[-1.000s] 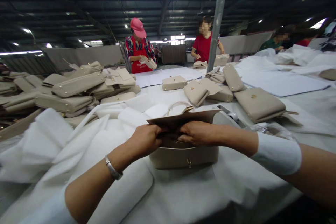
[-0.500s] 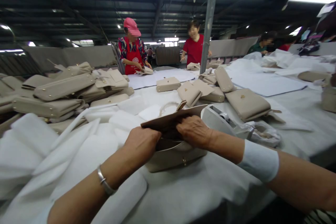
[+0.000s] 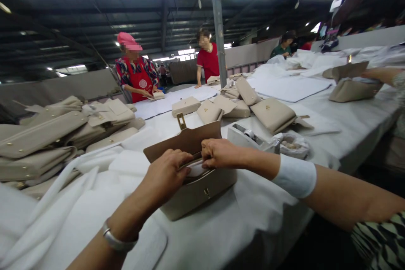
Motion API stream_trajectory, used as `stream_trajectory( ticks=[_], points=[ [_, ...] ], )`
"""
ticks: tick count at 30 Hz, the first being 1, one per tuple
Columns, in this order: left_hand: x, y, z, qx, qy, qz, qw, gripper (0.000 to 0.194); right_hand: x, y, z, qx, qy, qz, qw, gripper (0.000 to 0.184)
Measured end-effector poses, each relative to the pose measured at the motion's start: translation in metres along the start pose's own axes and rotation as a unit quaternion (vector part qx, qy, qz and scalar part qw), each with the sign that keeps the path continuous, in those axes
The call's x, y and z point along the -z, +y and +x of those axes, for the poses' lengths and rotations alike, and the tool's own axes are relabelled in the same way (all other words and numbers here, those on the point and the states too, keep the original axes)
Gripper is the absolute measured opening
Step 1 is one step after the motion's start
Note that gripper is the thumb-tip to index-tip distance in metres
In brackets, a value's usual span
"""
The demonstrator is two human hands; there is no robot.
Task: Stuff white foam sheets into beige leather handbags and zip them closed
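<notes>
A beige handbag (image 3: 196, 192) stands on the white-covered table in front of me, its brown-lined flap (image 3: 186, 139) raised and leaning away. A gold buckle tops the flap, and a small gold turn clasp sits on the front. At the left of the opening, my left hand (image 3: 166, 175) has its thumb and fingers closed on the inner edge. My right hand (image 3: 218, 154) pinches the bag's edge at the right side of the mouth, fingertips partly hidden. Something whitish (image 3: 196, 168) shows inside between the hands.
Beige bags (image 3: 44, 135) are heaped on the left beside white sheeting (image 3: 85, 202). Several more bags (image 3: 274, 114) lie beyond, near a grey tape dispenser (image 3: 249, 137) and a plastic bag (image 3: 292, 145). A co-worker's hand holds another handbag (image 3: 356, 88) at right. Two people stand across the table by a post (image 3: 218, 29).
The flap has tipped back, exposing the bag's mouth and the whitish content. My left hand has moved from the flap to the opening. The view has swung right, bringing a co-worker's bag into sight.
</notes>
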State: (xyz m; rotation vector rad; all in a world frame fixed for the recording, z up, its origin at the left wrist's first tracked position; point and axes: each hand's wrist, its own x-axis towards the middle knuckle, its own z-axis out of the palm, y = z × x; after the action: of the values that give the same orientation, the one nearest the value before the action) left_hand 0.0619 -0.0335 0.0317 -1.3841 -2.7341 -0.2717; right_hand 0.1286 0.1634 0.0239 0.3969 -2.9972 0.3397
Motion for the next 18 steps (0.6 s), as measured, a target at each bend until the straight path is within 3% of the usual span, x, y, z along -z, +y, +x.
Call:
stream_trajectory(
  ticks=[3, 8, 13, 18],
  points=[
    [-0.012, 0.011, 0.014, -0.027, -0.066, -0.005, 0.997, 0.024, -0.003, 0.01, 0.001, -0.002, -0.016, 0.067, 0.998, 0.015],
    [-0.012, 0.017, 0.026, -0.011, -0.103, 0.004, 0.995, 0.021, -0.006, 0.023, -0.02, -0.008, 0.053, 0.138, 0.989, 0.025],
    [-0.015, 0.024, 0.036, -0.076, -0.045, -0.016, 0.996, 0.024, -0.002, 0.029, -0.036, -0.033, 0.104, 0.06, 0.992, 0.039],
    [-0.026, 0.031, 0.049, -0.099, -0.025, 0.031, 0.994, 0.02, 0.01, 0.039, -0.031, -0.011, -0.001, 0.005, 1.0, 0.04]
  ],
)
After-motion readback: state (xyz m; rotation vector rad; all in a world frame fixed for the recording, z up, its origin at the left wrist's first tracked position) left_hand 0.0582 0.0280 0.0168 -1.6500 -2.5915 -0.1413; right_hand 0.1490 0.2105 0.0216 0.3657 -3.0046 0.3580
